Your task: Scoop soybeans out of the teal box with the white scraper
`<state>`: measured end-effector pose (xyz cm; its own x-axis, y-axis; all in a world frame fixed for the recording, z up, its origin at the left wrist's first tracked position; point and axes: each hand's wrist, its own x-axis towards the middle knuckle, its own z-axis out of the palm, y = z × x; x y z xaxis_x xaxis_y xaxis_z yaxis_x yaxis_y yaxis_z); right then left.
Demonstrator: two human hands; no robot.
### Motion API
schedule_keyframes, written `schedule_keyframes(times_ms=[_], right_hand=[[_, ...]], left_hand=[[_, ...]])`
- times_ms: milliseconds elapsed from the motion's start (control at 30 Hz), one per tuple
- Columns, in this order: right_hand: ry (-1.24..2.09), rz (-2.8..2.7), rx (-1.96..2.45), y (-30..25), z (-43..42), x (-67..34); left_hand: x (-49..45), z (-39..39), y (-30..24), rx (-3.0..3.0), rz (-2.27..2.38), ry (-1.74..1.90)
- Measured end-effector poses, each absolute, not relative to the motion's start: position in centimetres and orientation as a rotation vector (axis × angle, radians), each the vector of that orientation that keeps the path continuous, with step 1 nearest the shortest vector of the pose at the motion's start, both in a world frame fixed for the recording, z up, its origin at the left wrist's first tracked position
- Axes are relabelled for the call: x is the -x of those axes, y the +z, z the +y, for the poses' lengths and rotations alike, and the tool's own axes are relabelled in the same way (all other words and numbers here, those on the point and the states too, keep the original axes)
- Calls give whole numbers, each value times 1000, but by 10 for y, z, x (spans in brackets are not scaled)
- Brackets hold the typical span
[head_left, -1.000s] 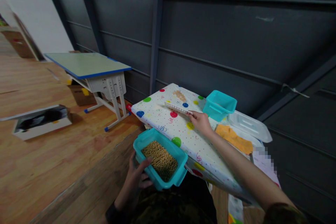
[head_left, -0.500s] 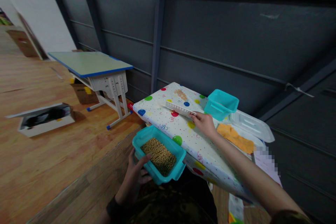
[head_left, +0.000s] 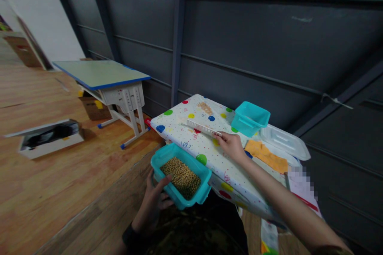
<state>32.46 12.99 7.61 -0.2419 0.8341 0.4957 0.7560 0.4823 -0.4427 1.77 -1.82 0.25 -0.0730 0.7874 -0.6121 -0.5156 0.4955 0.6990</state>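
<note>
At the table's near edge my left hand [head_left: 157, 193] grips a teal plastic bin [head_left: 206, 173], thumb over its rim and fingers outside the wall. Round dried soybeans [head_left: 182, 175] cover the bin's floor. My right hand [head_left: 231, 145] reaches over the table and pinches one end of a long white plastic strip with a row of notches [head_left: 203, 127]; its exact kind I cannot make out. The strip stands on edge at the cloth, near the middle of the table. Beyond it lies a small heap of pale grains [head_left: 205, 107].
A polka-dot cloth covers the table [head_left: 176, 127]. Right of my hand are a second teal bin [head_left: 251, 119], a clear lid [head_left: 285, 141] and an orange cloth [head_left: 266, 155]. A dark panelled wall [head_left: 239, 40] stands behind. A school desk [head_left: 101, 73] and open box [head_left: 52, 137] are left.
The white strip in my right hand has come slightly nearer to the table's front edge. My left hand and the bin with soybeans stay almost where they were. The view has shifted a little.
</note>
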Motion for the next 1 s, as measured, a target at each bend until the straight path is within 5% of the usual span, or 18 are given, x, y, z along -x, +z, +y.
schedule_keyframes(times_ms=[1000], right_hand=[[224,-2036,1170,76,44,-318]], left_hand=[[-19,-14,8,-317,1190,1245]])
